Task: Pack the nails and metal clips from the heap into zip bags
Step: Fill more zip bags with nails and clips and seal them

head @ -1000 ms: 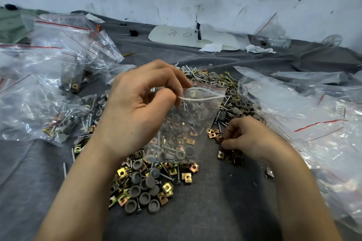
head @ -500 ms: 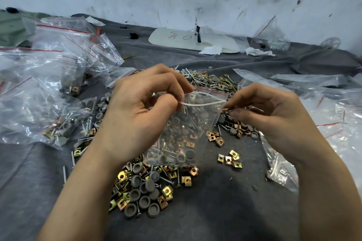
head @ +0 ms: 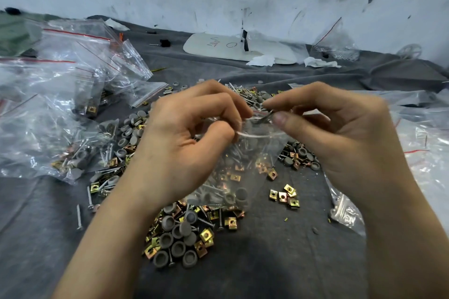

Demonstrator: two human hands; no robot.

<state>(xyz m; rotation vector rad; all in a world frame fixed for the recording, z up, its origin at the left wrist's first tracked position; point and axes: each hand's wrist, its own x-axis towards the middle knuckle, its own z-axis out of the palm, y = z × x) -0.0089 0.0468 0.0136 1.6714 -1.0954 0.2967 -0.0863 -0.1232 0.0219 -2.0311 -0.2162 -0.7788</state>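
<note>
**Two hands at the mouth of one zip bag**

At far left, filled bags point(head: 48, 133) lie piled on the grey cloth point(head: 279, 262) that covers the counter, with nails and clips showing through the plastic. Just right of them spreads the heap point(head: 175, 238) of nails, brass-coloured metal clips and round grey caps, which reaches under the left forearm. The left hand point(head: 184, 153) is raised above the heap, its thumb and curled fingers pinching the left side of the rim of a clear zip bag point(head: 245, 167). The zip bag hangs open-mouthed between the two hands with its bottom resting on the heap. It is partly filled with nails, clips and caps. The right hand point(head: 340, 133) meets it from the other side, thumb and forefinger pinching a small metal piece point(head: 266, 116) right at the bag's mouth. That piece is too blurred to tell nail from clip. Below the right hand, four loose clips point(head: 284, 195) sit on the cloth, apart from the heap. At far right lie more clear bags point(head: 422, 143).
</note>
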